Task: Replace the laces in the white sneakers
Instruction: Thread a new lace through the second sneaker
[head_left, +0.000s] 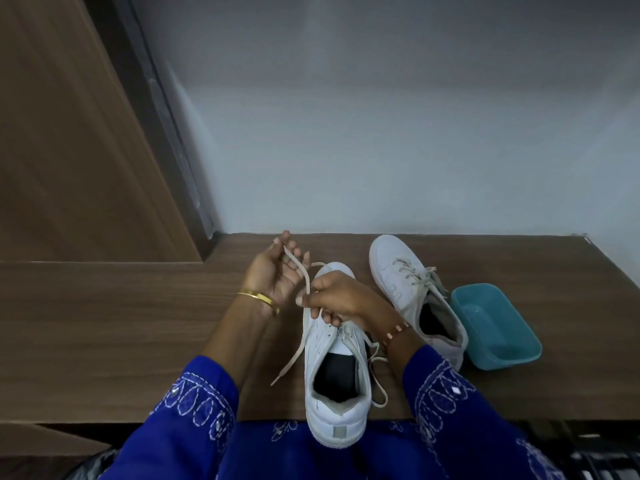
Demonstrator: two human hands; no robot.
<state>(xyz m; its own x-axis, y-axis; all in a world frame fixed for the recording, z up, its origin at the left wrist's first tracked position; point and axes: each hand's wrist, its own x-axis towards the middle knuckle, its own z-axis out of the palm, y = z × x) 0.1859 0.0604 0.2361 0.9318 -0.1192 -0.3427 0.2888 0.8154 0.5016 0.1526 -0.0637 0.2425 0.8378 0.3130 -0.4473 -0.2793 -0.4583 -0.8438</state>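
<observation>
Two white sneakers stand on the wood-grain desk [104, 341]. The near sneaker [337, 386] sits at the desk's front edge with its heel overhanging toward the person; its smooth leather-like upper opens onto a dark insole, and a small grey square tab marks the heel. The second sneaker [412, 289] lies further back and to the right, toe toward the wall, its lace threaded through the eyelets. One flat, cream-coloured lace [300, 268] runs from the near sneaker up to the left hand [277, 271], which is raised palm-up over the toe with the fingers curled loosely around the lace's upper end. The right hand [341, 299] rests on the near sneaker's eyelet area, its fingers pinching the same lace lower down; a loose end trails down the shoe's left side onto the desk. One teal plastic tub [498, 327], rectangular with rounded corners, stands just beside the second sneaker near the desk's right edge.
</observation>
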